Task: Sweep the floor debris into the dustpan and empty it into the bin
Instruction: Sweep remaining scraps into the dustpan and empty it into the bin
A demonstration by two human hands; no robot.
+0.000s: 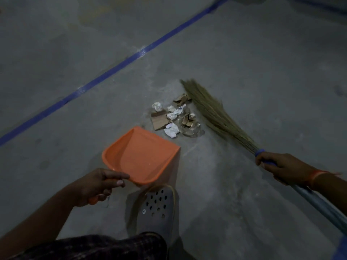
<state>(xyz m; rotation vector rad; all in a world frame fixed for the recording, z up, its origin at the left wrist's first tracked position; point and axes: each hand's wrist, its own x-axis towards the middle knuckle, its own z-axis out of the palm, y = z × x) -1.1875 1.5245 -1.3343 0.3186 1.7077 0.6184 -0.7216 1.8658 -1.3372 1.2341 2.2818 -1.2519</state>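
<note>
One small heap of floor debris [175, 118], made up of crumpled white paper scraps, torn brown cardboard pieces and some clear wrapping, lies on the grey concrete floor [244, 72] near the middle of the view. Just beside its right edge rests the splayed head of a dry straw-coloured grass broom [212, 113], bristle tips pointing away from the person; the bristles touch or nearly touch the nearest cardboard scraps. The bristle bundle is gathered into a blue collar that leads to a grey metal handle running toward the lower right corner.

The right hand [281, 167] grips this handle just behind the collar, fingers [260, 158] curled fully around it; an orange thread band sits on the wrist.

An orange plastic dustpan [140, 156] sits near the heap on its near-left side, open mouth facing the debris, its tray holding nothing visible. Whether its front lip touches the floor cannot be told. The left hand [95, 186] holds the dustpan's orange handle, fingers wrapped around it, thumb lying along the rear rim.

Below the pan stands a grey perforated clog [157, 209] on the person's foot, with dark checked trouser cloth [97, 246] at the bottom edge. A blue painted line [112, 72] crosses the floor diagonally beyond the heap.
</note>
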